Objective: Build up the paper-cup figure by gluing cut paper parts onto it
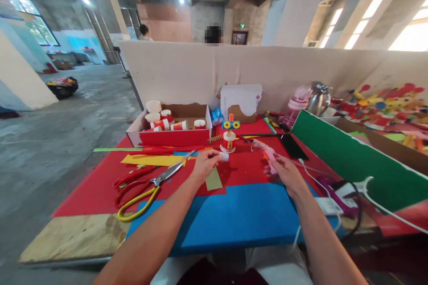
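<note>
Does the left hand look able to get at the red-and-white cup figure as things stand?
Probably yes: the left hand is close to the cup figure, and nothing seems to block the way besides the small pale piece its fingers pinch.

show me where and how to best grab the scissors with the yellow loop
Probably best by the yellow handle loop, coming from the near left: the loop lies toward the person, while the blades point away and rightward, their tips close to the left hand.
</note>
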The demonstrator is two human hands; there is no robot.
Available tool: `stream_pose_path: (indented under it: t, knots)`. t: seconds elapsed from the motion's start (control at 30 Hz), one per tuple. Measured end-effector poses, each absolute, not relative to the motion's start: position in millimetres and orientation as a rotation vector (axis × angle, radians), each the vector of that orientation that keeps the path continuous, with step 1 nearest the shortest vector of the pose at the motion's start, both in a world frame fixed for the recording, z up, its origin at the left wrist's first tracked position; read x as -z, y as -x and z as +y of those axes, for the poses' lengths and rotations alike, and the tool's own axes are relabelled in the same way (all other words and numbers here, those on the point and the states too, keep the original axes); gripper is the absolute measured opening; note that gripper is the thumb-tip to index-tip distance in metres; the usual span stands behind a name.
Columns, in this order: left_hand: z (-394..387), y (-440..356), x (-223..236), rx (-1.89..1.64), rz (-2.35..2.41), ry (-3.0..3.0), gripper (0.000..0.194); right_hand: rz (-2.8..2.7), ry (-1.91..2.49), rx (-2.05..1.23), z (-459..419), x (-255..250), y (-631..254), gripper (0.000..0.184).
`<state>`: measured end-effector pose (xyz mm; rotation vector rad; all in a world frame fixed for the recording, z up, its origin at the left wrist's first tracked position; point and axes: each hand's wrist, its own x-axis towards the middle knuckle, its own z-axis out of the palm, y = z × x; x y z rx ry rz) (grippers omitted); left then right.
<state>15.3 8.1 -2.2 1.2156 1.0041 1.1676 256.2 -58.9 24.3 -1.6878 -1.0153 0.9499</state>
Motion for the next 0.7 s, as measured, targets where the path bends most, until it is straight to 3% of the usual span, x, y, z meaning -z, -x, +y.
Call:
stream_pose_path:
  t: [0.13, 0.27, 0.43, 0.7]
  knots:
    - [7, -14, 3, -1.141, 0.904, -1.195, 0.026, -0.803, 1.301, -1.318, -63, -38, -251, 0.014]
    - [6, -15, 2, -1.154, 0.838, -1.124, 0.031, -0.818, 1.160, -1.398, -56, -47, -241, 0.023]
    - [7, -16, 4, -1.173, 0.803, -1.046, 0.032, -1.188, 1.244, -1.081, -55, -47, -221, 0.040]
    - [13, -19, 7, -1.147, 0.843, -0.929, 0.018, -1.536, 1.409, -0.556, -68, -38, -199, 0.043]
